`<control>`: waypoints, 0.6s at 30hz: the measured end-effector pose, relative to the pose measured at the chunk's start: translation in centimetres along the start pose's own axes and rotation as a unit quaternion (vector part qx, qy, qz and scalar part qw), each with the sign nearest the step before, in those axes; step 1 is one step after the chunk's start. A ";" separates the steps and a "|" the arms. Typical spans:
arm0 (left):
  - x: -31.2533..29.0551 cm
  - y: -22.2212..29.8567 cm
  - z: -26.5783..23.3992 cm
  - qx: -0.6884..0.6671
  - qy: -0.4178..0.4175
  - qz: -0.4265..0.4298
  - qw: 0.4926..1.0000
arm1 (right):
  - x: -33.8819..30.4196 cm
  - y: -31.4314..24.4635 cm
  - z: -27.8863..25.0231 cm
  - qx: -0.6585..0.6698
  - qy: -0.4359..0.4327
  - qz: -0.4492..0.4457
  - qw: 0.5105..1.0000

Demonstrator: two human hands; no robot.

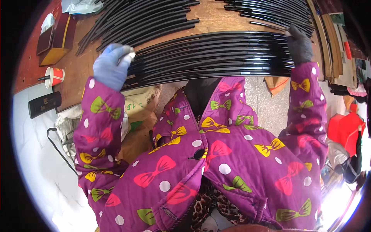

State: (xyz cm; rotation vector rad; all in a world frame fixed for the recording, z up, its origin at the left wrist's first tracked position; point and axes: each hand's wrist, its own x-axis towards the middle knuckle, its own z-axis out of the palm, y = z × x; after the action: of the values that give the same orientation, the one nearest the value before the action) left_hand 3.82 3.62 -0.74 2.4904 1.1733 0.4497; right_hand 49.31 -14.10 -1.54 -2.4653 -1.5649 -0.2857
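A broad row of glossy black tubes [208, 56] lies side by side along the near edge of the wooden table. At their left ends is my left hand [112, 65], in a light blue glove with pale fingertips. Its thumb and fingers are pinched at the end of the farthest tubes. My right hand [299, 46], in a dark grey glove, has its fingers curled at the right ends of the same row. Both hands appear to grip a black tube at the row's far side; the glove fingers partly cover the tube ends.
More black tubes lie in a pile [143, 19] at the far left and another pile [274, 13] at the far right. A tissue box [58, 38], a red and white paper cup [54, 77] and a black case [45, 104] are on the left. Wooden strips [330, 46] run along the right side.
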 end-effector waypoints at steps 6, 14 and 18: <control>2.8 0.3 2.4 0.132 -0.004 0.054 0.990 | 2.0 -2.1 -0.1 -0.123 -0.070 -0.088 0.986; 3.8 1.0 2.3 0.194 -0.098 0.033 0.975 | 2.4 -1.8 0.2 -0.079 -0.109 -0.141 0.981; 3.0 0.7 2.4 0.201 -0.055 0.058 0.976 | 2.3 -3.3 -0.5 -0.029 -0.070 -0.216 0.974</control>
State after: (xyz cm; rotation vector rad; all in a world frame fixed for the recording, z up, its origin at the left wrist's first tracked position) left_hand 7.08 5.16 -2.14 2.8947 1.1733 0.1059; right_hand 47.23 -10.90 -0.22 -2.2020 -2.1769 -0.2291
